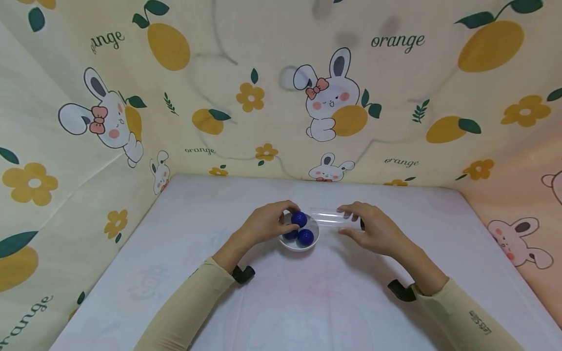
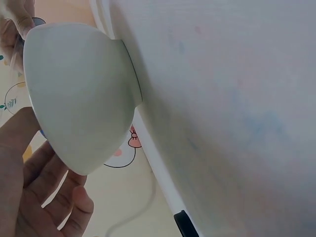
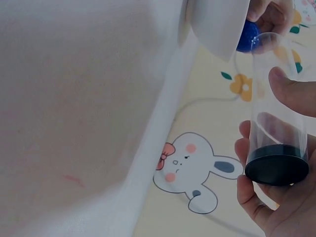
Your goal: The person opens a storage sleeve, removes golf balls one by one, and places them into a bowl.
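A small white bowl (image 1: 299, 247) stands on the table with blue balls (image 1: 305, 237) inside. At its far rim my left hand (image 1: 263, 223) pinches one blue ball (image 1: 299, 219) between thumb and fingers. That ball (image 3: 248, 36) shows above the rim in the right wrist view, close to the mouth of a clear tube (image 3: 261, 106). My right hand (image 1: 378, 228) grips this tube, which lies sideways with its open end toward the bowl. A black cap (image 3: 277, 168) closes the tube's other end. In the left wrist view the bowl's side (image 2: 81, 94) hides most of the balls.
A white cloth covers the table (image 1: 281, 302). Behind and at both sides hangs a printed curtain (image 1: 272, 126) with rabbits and oranges. A black wrist strap piece (image 1: 401, 291) sticks out at the right sleeve.
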Available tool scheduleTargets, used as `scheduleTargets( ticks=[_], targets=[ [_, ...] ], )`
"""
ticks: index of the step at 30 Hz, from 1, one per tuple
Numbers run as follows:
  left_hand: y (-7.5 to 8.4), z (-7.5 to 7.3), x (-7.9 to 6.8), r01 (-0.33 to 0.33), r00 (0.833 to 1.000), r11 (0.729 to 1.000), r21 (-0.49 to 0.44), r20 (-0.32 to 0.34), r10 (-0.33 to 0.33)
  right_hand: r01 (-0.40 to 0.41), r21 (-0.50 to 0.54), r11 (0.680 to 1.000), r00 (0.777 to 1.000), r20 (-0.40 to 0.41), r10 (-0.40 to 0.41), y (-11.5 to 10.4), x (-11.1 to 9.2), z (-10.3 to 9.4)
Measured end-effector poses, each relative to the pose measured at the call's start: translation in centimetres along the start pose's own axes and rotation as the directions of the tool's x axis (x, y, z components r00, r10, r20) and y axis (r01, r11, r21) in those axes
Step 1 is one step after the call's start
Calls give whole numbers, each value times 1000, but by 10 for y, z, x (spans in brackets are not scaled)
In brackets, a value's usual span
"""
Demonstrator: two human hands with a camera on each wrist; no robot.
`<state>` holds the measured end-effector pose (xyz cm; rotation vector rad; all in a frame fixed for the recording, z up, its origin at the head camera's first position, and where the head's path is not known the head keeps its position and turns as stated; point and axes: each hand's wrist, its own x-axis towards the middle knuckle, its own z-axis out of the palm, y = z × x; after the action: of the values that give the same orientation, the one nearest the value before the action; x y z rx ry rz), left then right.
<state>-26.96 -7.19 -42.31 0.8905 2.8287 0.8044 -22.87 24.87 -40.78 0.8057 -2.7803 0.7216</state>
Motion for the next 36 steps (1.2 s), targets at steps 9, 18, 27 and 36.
scheduleTargets(
  ticks=[9, 18, 27, 36],
  targets=[
    [0, 2, 0, -31, 999, 999, 37, -16, 32, -2, 8, 1000, 1000, -1, 2, 1, -1, 2],
    [5, -5, -4, -31, 999, 999, 16, -42, 32, -11, 0, 1000, 1000, -12, 11, 2, -1, 3],
    [-5, -11, -10, -36, 996, 999, 23, -82, 38, -31, -7, 1000, 999, -11, 31, 5, 0, 3],
    [-21, -17, -16, -10, 995, 999, 32, -98, 13, -26, 41, 999, 1000, 2, 25, 15, 1, 8]
  ],
)
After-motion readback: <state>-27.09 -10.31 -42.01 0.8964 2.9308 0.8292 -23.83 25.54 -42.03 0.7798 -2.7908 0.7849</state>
